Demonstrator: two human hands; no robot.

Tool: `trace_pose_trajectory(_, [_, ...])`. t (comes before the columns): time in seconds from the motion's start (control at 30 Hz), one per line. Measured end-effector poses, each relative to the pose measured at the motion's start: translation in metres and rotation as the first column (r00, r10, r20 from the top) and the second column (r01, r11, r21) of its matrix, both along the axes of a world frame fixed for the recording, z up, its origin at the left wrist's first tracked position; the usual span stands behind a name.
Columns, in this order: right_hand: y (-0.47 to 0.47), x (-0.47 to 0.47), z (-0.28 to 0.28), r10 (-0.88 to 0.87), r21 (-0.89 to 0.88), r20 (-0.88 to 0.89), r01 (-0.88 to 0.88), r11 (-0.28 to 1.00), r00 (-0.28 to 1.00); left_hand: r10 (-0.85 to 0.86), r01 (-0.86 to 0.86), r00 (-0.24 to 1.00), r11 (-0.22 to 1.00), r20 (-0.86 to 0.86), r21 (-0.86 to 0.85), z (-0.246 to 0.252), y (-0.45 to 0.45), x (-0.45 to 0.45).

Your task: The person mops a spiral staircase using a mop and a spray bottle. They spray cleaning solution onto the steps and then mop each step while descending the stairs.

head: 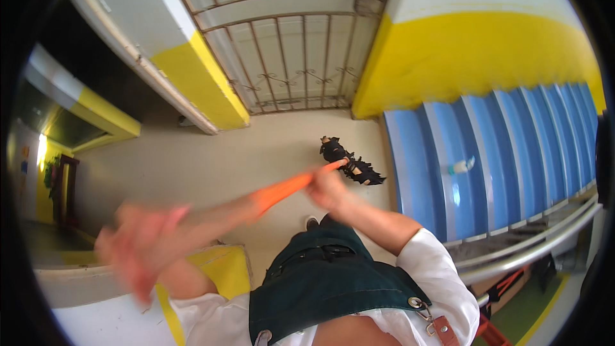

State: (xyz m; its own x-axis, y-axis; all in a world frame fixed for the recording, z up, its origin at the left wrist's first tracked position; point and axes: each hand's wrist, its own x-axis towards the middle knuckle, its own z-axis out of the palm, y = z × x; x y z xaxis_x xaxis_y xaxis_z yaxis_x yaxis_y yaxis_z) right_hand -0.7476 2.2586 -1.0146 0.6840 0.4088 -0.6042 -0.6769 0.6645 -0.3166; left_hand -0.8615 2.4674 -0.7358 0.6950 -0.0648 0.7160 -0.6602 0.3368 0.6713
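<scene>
A mop with an orange handle (283, 190) slants from my left side down to its ragged black head (353, 163) on the beige floor. My right hand (328, 190) is closed around the orange handle, above the mop head. My left hand (134, 247), strongly blurred by motion, grips the greyish upper part of the handle at the far left. The fingers of my left hand are smeared, so their exact hold is unclear. The mop head's strips lie spread between the barred gate and my shoe (312, 223).
A brown metal gate (293, 57) closes the passage ahead, between yellow-and-white walls (451, 48). On the right is a blue ridged panel (435, 168) with a small white and teal object (461, 166) on it, beside a metal railing (538, 254). A dark doorway (110, 72) opens at the left.
</scene>
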Motion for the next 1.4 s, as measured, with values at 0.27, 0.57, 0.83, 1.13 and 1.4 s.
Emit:
trace_pose_trajectory(0.27, [-0.135,0.365,-0.150,-0.304,-0.113,0.131,0.318,0.941,0.944,0.744,0.143,0.561,0.346,-0.364,0.927,-0.284,0.083,0.089])
trace_pose_trajectory(0.57, [-0.033,0.596,-0.143,-0.332,-0.676,0.298,0.443,0.589,0.895,0.463,0.093,-0.759,0.772,-0.457,0.629,-0.526,-0.062,-0.215])
trace_pose_trajectory(0.83, [0.278,0.411,-0.296,0.820,-0.790,-0.537,-0.222,-0.572,-0.199,0.220,-0.168,-0.756,0.845,-0.616,0.508,-0.569,-0.001,-0.162])
trace_pose_trajectory(1.13, [0.662,0.259,-0.179,0.889,-0.713,0.224,-0.689,-0.129,-0.399,0.560,-0.418,-0.673,0.250,-0.482,0.873,-0.456,0.402,-0.113])
trace_pose_trajectory(1.4, [0.845,0.343,-0.241,0.735,-0.962,-0.186,-0.033,-0.273,-0.652,0.234,-0.399,-0.885,0.066,-0.402,0.915,-0.498,0.538,-0.154])
